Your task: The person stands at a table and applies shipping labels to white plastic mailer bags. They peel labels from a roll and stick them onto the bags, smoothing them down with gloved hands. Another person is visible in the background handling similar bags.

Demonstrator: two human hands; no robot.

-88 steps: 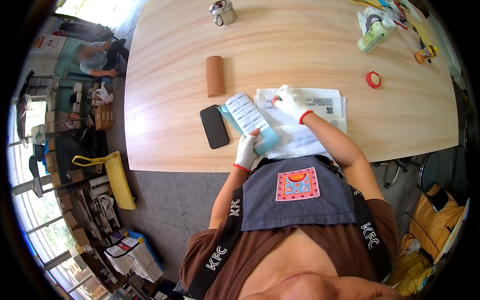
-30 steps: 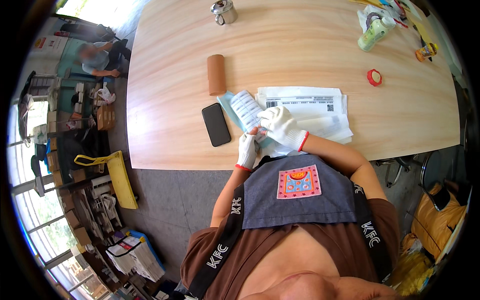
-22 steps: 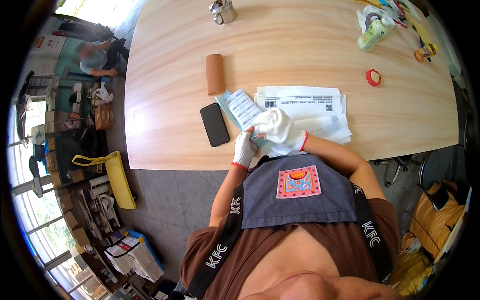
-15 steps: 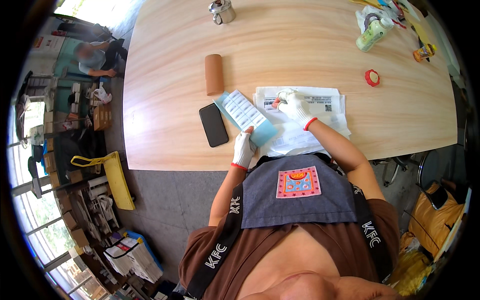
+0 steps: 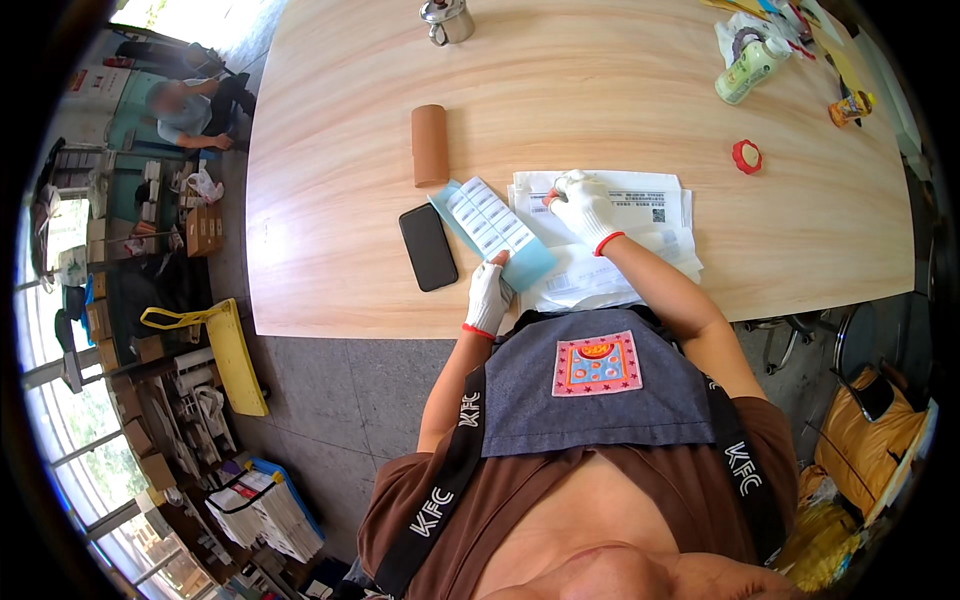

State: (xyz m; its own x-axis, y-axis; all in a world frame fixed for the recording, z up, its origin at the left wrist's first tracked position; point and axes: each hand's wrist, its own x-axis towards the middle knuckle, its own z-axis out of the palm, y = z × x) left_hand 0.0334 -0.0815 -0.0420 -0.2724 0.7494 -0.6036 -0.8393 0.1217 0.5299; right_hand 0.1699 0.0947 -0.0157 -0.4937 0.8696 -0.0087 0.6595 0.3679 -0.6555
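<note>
My left hand [image 5: 489, 295], in a white glove with bare fingertips, grips the lower end of a light-blue sheet with rows of white labels [image 5: 488, 220]. The sheet lies slanted, its lower end beside a pile of white printed papers [image 5: 660, 245]. Over the top left of that pile is my right hand [image 5: 584, 208], gloved in the same way. Its fingers are curled together near the paper; whatever they pinch is too small to make out. A black phone [image 5: 428, 248] lies just left of the label sheet. Behind the phone is a brown roll or tube [image 5: 430, 146].
On the wooden table [image 5: 330, 200] stand a metal cup [image 5: 447, 22] at the back and a pale green bottle [image 5: 750, 72] at the far right. A red round knob-like piece [image 5: 747, 156] and a small orange bottle [image 5: 850, 108] are nearer. Another person [image 5: 190, 112] sits at far left.
My right hand has shifted slightly left over the papers. My left hand still holds the label sheet in nearly the same place.
</note>
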